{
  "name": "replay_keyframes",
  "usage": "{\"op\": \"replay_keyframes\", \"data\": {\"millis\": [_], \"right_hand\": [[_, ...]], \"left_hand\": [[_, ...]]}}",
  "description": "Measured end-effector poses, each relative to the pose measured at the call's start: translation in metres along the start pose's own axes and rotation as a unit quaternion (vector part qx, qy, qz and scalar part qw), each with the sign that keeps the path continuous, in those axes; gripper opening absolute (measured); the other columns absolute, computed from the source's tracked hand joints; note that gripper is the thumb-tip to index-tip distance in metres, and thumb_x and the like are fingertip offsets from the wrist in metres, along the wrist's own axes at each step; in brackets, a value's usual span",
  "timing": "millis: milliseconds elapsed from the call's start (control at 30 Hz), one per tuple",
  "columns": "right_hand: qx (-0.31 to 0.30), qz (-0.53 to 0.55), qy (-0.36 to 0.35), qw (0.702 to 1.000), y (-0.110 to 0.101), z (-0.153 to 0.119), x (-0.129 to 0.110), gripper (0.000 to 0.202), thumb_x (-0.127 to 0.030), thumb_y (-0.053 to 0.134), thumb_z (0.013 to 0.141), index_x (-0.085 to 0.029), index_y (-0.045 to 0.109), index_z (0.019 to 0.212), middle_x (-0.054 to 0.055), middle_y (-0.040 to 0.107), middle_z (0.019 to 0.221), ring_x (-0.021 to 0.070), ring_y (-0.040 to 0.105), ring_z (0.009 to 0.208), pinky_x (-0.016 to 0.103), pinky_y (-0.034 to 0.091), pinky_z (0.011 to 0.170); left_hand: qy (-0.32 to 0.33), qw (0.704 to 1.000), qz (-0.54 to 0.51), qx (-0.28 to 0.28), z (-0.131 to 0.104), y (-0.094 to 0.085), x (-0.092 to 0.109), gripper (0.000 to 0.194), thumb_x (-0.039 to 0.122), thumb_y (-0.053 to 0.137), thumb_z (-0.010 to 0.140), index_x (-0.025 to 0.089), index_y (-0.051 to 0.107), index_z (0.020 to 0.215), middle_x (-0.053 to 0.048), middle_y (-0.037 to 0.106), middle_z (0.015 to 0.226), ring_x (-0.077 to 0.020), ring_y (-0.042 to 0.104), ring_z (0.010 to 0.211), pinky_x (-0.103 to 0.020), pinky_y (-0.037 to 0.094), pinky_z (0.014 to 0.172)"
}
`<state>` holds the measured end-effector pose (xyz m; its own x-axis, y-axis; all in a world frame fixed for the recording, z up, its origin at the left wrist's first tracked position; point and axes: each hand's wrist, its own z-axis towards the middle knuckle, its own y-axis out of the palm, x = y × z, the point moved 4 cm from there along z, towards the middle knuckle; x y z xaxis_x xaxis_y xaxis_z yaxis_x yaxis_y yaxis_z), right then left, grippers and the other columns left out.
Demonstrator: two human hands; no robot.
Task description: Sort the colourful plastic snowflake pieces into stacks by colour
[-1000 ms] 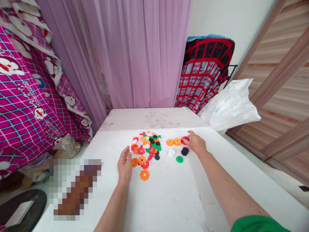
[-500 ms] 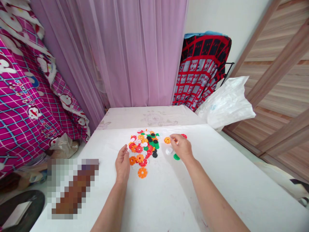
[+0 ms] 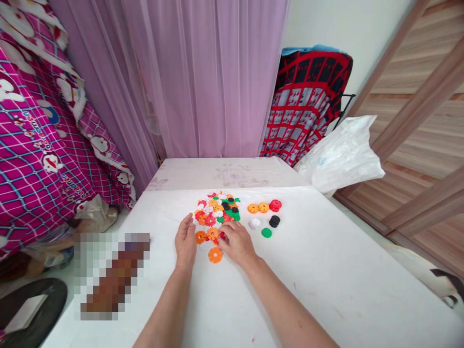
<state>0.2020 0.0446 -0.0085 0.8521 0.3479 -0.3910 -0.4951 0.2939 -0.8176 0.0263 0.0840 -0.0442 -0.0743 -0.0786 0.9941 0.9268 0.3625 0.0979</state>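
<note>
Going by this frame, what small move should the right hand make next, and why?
The right hand should probably pinch the red notched plastic disc at its fingers and lift it clear of the mixed-colour heap of discs. Those fingers are at that disc, and a group of red notched discs sits apart on the right, near a black group.

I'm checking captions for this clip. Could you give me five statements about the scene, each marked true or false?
1. The right hand is at the mixed pile of notched discs. True.
2. The green disc lies nearer the person than the black stack. True.
3. The red stack lies left of the pile. False: it lies right.
4. The black stack lies farther away than the red stack. False: it lies nearer.
5. The right hand rests on the green disc. False: they are apart.
</note>
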Motion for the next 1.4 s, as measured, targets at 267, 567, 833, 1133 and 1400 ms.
{"op": "replay_keyframes", "data": {"millis": [267, 567, 833, 1133, 1400], "right_hand": [[-0.01, -0.034, 0.042, 0.998, -0.005, -0.009, 0.004, 0.01, -0.025, 0.062, 0.08, -0.023, 0.067, 0.089, 0.005, 0.069, 0.093, 0.0216, 0.058, 0.091, 0.032, 0.044, 0.082], [-0.032, -0.018, 0.083, 0.996, 0.007, -0.005, 0.008, 0.03, -0.019, 0.063, 0.073, -0.02, 0.062, 0.103, 0.006, 0.069, 0.098, 0.0211, 0.06, 0.092, 0.032, 0.045, 0.082], [-0.01, 0.059, 0.097, 0.993, 0.008, -0.007, 0.008, 0.041, -0.016, 0.062, 0.069, -0.019, 0.057, 0.109, 0.007, 0.066, 0.102, 0.0208, 0.061, 0.094, 0.033, 0.048, 0.084], [0.127, 0.0, 0.187, 0.974, -0.096, 0.027, 0.113, 0.044, -0.028, 0.062, 0.069, -0.021, 0.056, 0.113, 0.007, 0.065, 0.11, 0.0204, 0.063, 0.092, 0.034, 0.049, 0.084], [0.063, -0.08, 0.252, 0.963, -0.116, 0.039, 0.214, 0.055, -0.027, 0.066, 0.068, -0.018, 0.054, 0.121, 0.009, 0.064, 0.112, 0.0209, 0.063, 0.092, 0.035, 0.05, 0.084]], "left_hand": [[-0.008, 1.0, 0.007, 0.002, -0.005, 0.003, 0.009, 0.036, 0.023, 0.054, 0.082, 0.024, 0.063, 0.116, -0.006, 0.067, 0.12, -0.0186, 0.058, 0.119, -0.035, 0.042, 0.105], [0.004, 1.0, 0.016, -0.004, -0.004, 0.003, 0.009, 0.036, 0.022, 0.053, 0.082, 0.021, 0.062, 0.117, -0.007, 0.066, 0.122, -0.0178, 0.059, 0.116, -0.034, 0.043, 0.102], [-0.011, 1.0, 0.014, -0.002, -0.005, 0.003, 0.011, 0.036, 0.023, 0.053, 0.082, 0.022, 0.062, 0.117, -0.008, 0.066, 0.122, -0.0195, 0.058, 0.119, -0.036, 0.043, 0.103], [-0.004, 1.0, 0.005, 0.005, -0.002, 0.002, 0.007, 0.034, 0.021, 0.054, 0.082, 0.022, 0.063, 0.115, -0.007, 0.067, 0.121, -0.0186, 0.059, 0.118, -0.035, 0.043, 0.103], [0.01, 1.0, 0.019, -0.004, -0.002, 0.001, 0.005, 0.033, 0.028, 0.054, 0.084, 0.023, 0.062, 0.115, -0.006, 0.066, 0.124, -0.0177, 0.058, 0.118, -0.034, 0.042, 0.104]]}}
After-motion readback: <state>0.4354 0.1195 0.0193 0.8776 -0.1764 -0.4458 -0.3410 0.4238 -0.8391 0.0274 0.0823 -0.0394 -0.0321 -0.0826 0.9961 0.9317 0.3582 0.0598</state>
